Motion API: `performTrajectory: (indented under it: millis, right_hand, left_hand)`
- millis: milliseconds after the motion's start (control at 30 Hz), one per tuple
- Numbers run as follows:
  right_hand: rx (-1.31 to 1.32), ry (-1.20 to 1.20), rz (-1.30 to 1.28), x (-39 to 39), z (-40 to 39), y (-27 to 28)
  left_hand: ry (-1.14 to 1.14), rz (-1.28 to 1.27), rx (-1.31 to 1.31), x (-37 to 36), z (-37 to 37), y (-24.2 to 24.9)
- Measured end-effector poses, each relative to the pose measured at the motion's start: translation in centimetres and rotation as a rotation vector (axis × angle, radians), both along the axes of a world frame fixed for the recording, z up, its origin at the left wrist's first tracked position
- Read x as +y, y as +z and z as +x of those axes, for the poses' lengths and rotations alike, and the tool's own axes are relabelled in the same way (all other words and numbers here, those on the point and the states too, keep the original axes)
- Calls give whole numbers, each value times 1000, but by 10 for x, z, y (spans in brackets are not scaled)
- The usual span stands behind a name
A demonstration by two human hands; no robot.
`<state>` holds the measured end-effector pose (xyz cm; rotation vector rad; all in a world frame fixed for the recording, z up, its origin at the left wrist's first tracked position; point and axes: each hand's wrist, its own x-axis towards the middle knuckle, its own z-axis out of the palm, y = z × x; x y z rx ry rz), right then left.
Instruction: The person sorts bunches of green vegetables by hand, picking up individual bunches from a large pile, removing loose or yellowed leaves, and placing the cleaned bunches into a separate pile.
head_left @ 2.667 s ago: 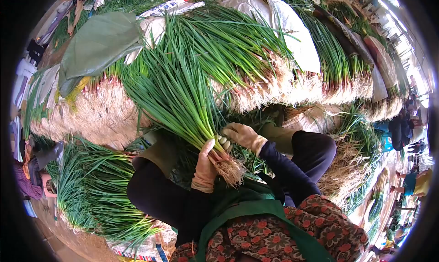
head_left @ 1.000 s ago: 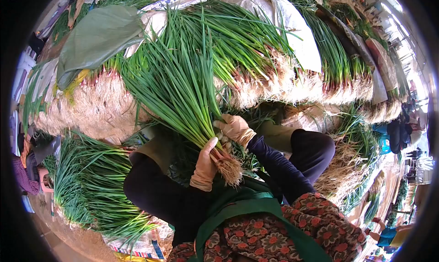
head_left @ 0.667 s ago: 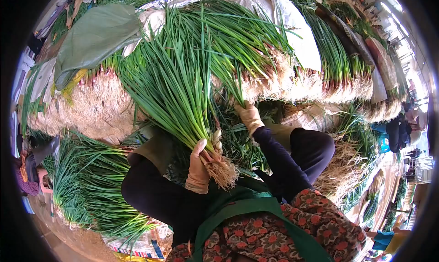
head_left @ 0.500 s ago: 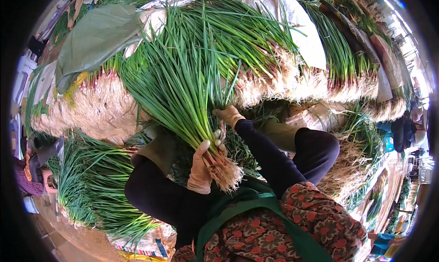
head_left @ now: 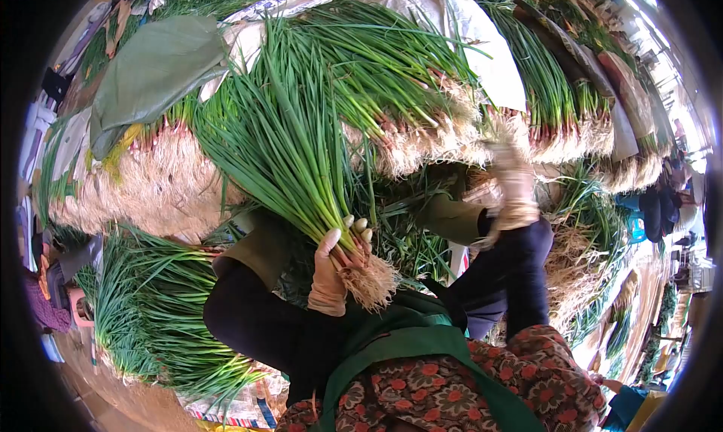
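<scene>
My left hand (head_left: 327, 280), in a pale glove, is wrapped round a bunch of green onions (head_left: 320, 183) just above the roots. The pale roots (head_left: 370, 283) hang out below my fingers, and the long green leaves fan up and to the left. My right hand (head_left: 514, 187), also gloved, is up at the right, above my right knee and near the root ends of the stacked green onions (head_left: 422, 147). Motion smears its fingers, so what they hold, if anything, does not show.
Another pile of green onions (head_left: 173, 304) lies low on the left. A dark green sheet (head_left: 154, 74) and a white sheet (head_left: 489, 51) partly cover the stacks ahead. More roots (head_left: 576, 270) lie beside my right knee. A pink stool (head_left: 80, 308) stands at far left.
My right hand has moved from beside the bunch's leaves out to the right and slightly up. My left hand keeps its grip on the bunch, almost in the same place.
</scene>
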<state>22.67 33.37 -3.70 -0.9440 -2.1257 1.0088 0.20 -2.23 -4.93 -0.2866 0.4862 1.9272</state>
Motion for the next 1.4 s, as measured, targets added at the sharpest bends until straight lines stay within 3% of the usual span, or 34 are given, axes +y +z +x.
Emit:
performTrajectory:
  millis: [100, 167, 200, 233, 300, 367, 400, 467, 533, 567, 633, 700, 733, 767, 867, 900, 933, 967, 1033, 1100, 1133, 1200, 1233, 1333, 1400]
  right_hand:
    - [-11, -291, 510, -2, 106, 146]
    - [-205, -758, 213, 5, 200, 172]
    - [-546, -688, 577, 14, 264, 159]
    - [-1239, -842, 526, -14, 265, 177]
    - [-972, -750, 709, -9, 280, 159]
    - [-572, -409, 339, -52, 170, 163]
    - [-355, -393, -13, -95, 88, 163]
    - [219, 433, -354, -139, 13, 104]
    - [-173, 521, -792, -181, -81, 89]
    - [-93, 519, -1033, -194, -112, 53]
    - [361, 587, -1687, -210, -157, 1]
    - [424, 568, -1898, -213, -175, -22]
    - [475, 430, -1924, -223, -177, -11]
    - [238, 223, -1717, -235, -178, 1]
    - [-6, 289, -1560, -239, -173, -59]
    - [-290, 550, -1183, -236, -167, -72]
    - [-683, 821, -499, -232, -161, -85]
    - [-861, 928, -9, -229, -155, -97]
    - [-1051, 1036, -56, -199, -158, -106]
    - [-591, 682, 374, -155, -170, -113]
    - [-753, 610, 800, -124, -182, -111]
    - [-568, 277, 350, -86, -221, -58]
    - [-286, 193, 205, -69, -229, -55]
    - [-731, 127, 337, -58, -258, -51]
    - [-822, 167, 325, -57, -266, -53]
  left_hand:
    - [-31, 144, -33, 0, 0, -8]
    - [-38, 273, -114, -1, -1, -15]
    - [-39, 293, -133, -2, 0, -16]
    - [-56, 330, -152, -1, 0, -15]
    - [-86, 397, -183, -2, -1, -13]
    - [-114, 491, -221, -2, 0, -9]
    - [-132, 539, -243, 0, 1, -6]
    - [-157, 649, -261, 0, 5, -7]
    - [-154, 657, -279, -5, 9, -3]
    - [-151, 656, -290, -9, 10, -1]
    - [-197, 634, -304, -16, 7, -4]
    - [-163, 649, -309, -17, 7, 1]
    - [-166, 607, -235, -17, 5, 0]
    - [-168, 568, -164, -16, 2, -3]
    - [-119, 389, 31, -18, 4, 1]
    - [-95, 310, 94, -20, 4, 3]
    - [-74, 344, 136, -17, 3, 3]
    - [-54, 300, 150, -14, 0, 5]
    - [-1, 214, 171, -12, -2, 16]
    - [-21, 213, 67, -14, -10, 2]
    - [40, 148, 19, -11, -9, 5]
    - [83, 102, -28, -4, -8, 9]
    - [74, 124, -31, -2, -6, 7]
    - [23, 153, -43, 1, -8, 6]
    - [-19, 148, -12, -4, -10, -3]
